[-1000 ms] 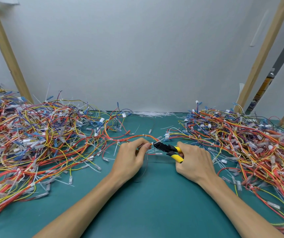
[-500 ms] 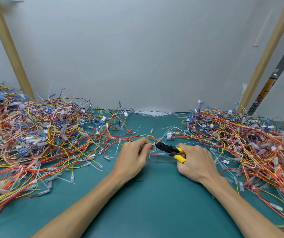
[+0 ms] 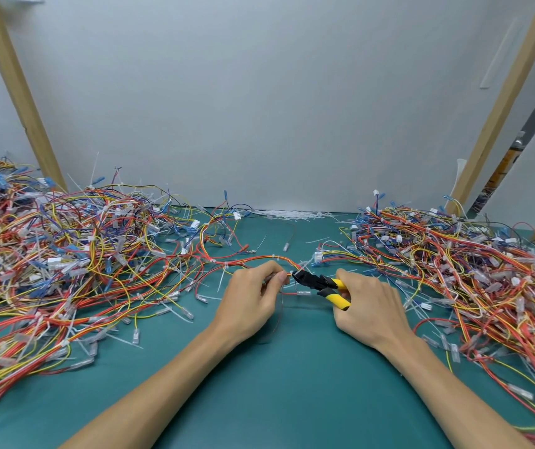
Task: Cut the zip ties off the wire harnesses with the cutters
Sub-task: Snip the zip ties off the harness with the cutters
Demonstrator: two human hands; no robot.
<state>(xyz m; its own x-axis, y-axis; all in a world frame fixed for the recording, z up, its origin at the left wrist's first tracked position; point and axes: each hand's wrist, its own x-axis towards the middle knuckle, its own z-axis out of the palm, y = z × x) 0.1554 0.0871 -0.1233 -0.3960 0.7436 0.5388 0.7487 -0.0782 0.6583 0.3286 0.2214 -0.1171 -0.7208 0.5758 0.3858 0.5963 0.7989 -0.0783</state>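
My left hand pinches a red and yellow wire harness at mid-table, fingers curled round the wires. My right hand grips the yellow-handled cutters. Their black jaws point left and sit at a small white zip tie on the harness, just right of my left fingertips. The harness runs left into the big pile, with other white ties along it.
A large tangle of wires covers the left of the green mat, and another pile covers the right. Cut white zip ties lie by the back wall. Wooden posts lean at both sides.
Both hands stayed close together at mid-table. The cutter jaws have closed in on the tie by my left fingertips, and the view has tilted slightly up.
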